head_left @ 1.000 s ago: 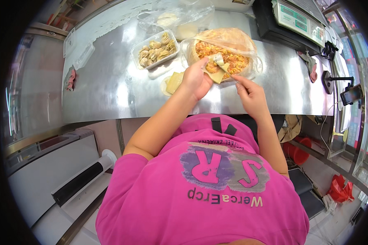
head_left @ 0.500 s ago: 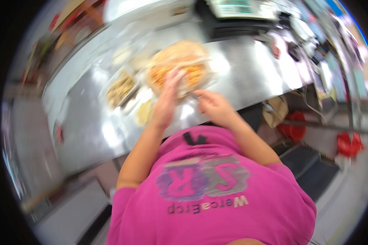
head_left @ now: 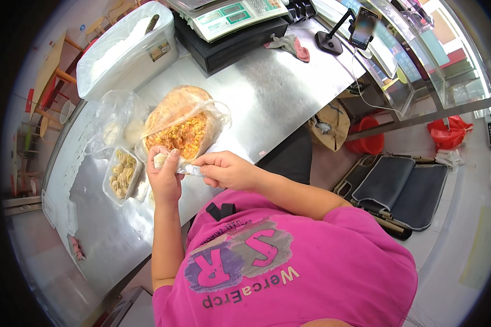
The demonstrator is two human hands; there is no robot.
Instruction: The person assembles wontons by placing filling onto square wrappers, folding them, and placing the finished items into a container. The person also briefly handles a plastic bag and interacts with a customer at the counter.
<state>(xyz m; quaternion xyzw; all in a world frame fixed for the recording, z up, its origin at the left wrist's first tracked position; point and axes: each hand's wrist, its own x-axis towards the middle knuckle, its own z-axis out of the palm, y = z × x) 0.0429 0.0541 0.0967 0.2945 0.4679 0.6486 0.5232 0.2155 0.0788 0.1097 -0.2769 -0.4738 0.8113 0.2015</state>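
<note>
My left hand (head_left: 165, 177) is closed around a pale, thin dough wrapper (head_left: 159, 160), just in front of a bag of filling. My right hand (head_left: 223, 170) grips a flat silvery spatula (head_left: 191, 170), whose tip reaches the wrapper in the left hand. The clear plastic bag (head_left: 186, 103) lies open toward me with chopped orange-yellow filling (head_left: 180, 137) in it. To the left of my left hand, a clear plastic tray (head_left: 108, 186) holds several folded dumplings (head_left: 124, 173). Pale wrappers partly show beside the tray, under my left hand.
A steel table (head_left: 273, 87) carries a tub (head_left: 158, 57) of white powder, a scale (head_left: 229, 19) on a black box, a crumpled cloth (head_left: 294, 48) and a phone (head_left: 364, 27) on a stand. Below right are a red bucket (head_left: 365, 143) and a folded dark chair (head_left: 403, 191).
My left hand, earlier stretched out at the filling bag, is now drawn back and closed around a wrapper. The right hand has come against it with the spatula. The view has turned and sharpened.
</note>
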